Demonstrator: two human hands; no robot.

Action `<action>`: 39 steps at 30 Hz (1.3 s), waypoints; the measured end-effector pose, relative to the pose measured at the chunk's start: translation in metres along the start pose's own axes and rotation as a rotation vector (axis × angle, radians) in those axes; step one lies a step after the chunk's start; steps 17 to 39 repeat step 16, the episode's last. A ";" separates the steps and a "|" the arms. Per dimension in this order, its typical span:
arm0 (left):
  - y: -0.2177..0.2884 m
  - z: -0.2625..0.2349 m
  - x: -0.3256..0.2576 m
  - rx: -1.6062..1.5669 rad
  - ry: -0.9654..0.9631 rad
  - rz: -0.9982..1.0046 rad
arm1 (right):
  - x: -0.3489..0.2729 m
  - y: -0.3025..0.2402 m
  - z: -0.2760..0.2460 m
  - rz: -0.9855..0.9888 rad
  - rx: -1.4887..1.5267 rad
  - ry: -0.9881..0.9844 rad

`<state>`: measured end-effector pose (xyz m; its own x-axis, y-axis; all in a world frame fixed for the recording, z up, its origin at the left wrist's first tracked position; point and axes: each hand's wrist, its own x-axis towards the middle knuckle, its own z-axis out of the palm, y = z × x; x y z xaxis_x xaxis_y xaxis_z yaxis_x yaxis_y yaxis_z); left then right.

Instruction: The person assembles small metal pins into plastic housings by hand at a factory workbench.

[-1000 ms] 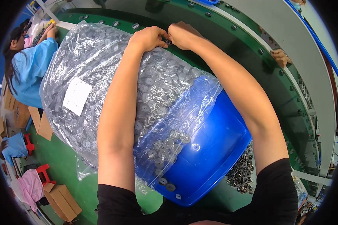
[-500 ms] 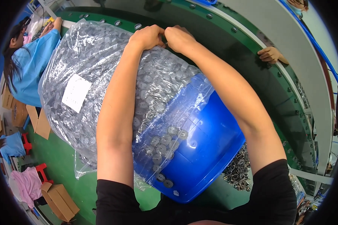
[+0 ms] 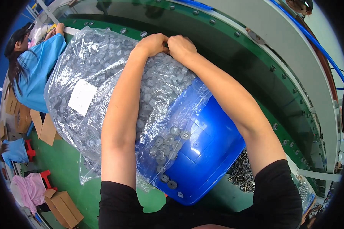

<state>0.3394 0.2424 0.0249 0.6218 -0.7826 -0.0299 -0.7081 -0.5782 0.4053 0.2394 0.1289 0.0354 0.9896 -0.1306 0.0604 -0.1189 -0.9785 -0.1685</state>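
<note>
A large clear plastic bag (image 3: 114,57) full of small round grey parts lies over a blue plastic bin (image 3: 214,133). At the bag's far edge my left hand (image 3: 153,44) is closed, its fingers curled down on the plastic. My right hand (image 3: 181,46) is closed right beside it on the same edge; its fingertips are hidden. A white paper label (image 3: 82,97) sits on the bag's left part. Several loose round grey parts (image 3: 165,147) rest under the clear film in the bin, and a few lie near its front rim.
A green conveyor belt (image 3: 233,57) with small parts spaced along it curves behind the bag and down the right. A co-worker in blue (image 3: 40,74) sits at the left. Dark metal pieces (image 3: 242,173) are heaped right of the bin. Cardboard boxes (image 3: 65,208) stand lower left.
The whole view has shifted slightly, so the bag and my hands appear a little lower. Both hands keep their place on the bag's edge. A co-worker's hand beyond the belt has left the view.
</note>
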 end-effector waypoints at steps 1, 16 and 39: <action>0.001 0.001 0.000 0.023 0.008 0.013 | 0.001 0.002 0.000 -0.016 -0.005 0.000; 0.000 0.010 0.003 -0.248 -0.034 -0.068 | -0.052 0.074 -0.047 -0.074 0.219 -0.029; 0.000 0.010 0.003 -0.248 -0.034 -0.068 | -0.052 0.074 -0.047 -0.074 0.219 -0.029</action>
